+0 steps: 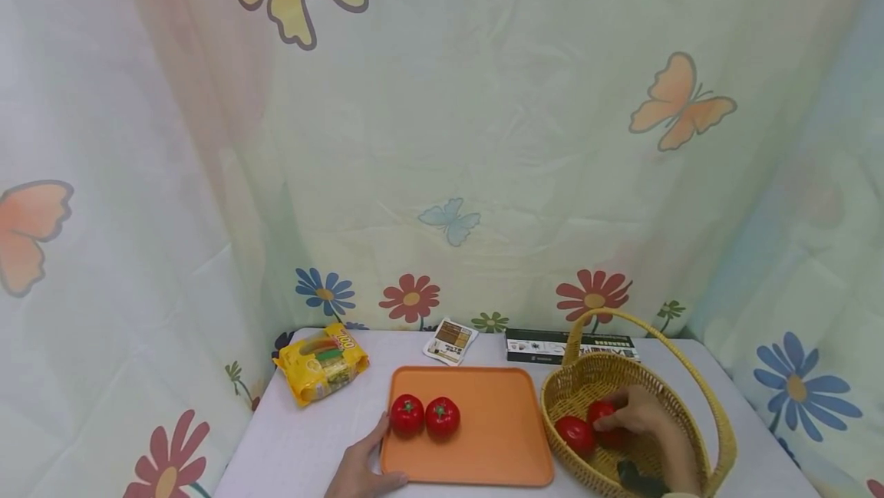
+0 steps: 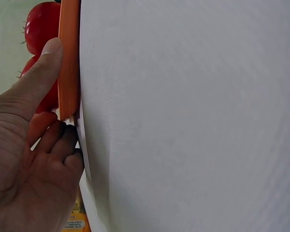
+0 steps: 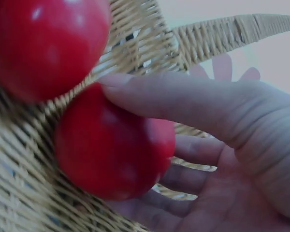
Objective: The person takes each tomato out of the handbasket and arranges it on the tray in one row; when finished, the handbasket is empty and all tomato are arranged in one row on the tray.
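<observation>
While the right hand (image 1: 642,415) has its thumb and fingers clamped on a red tomato (image 3: 111,154) inside the wicker basket (image 1: 576,384), a second tomato (image 1: 575,435) sits just beside it, near the basket's left rim. Can't tell if the gripped one touches the basket floor. Dark item (image 1: 638,480) at the basket's near end, partly hidden. Left hand (image 1: 362,467): thumb and fingers spread apart, touching the orange tray (image 1: 497,429) at its near left corner. Tray pair (image 1: 442,417) of tomatoes, side by side by the left edge. Yellow packet (image 1: 321,367) near the surface's (image 1: 290,452) far left corner; white sachet (image 1: 450,342) and black-and-white box (image 1: 535,346) near the far edge
</observation>
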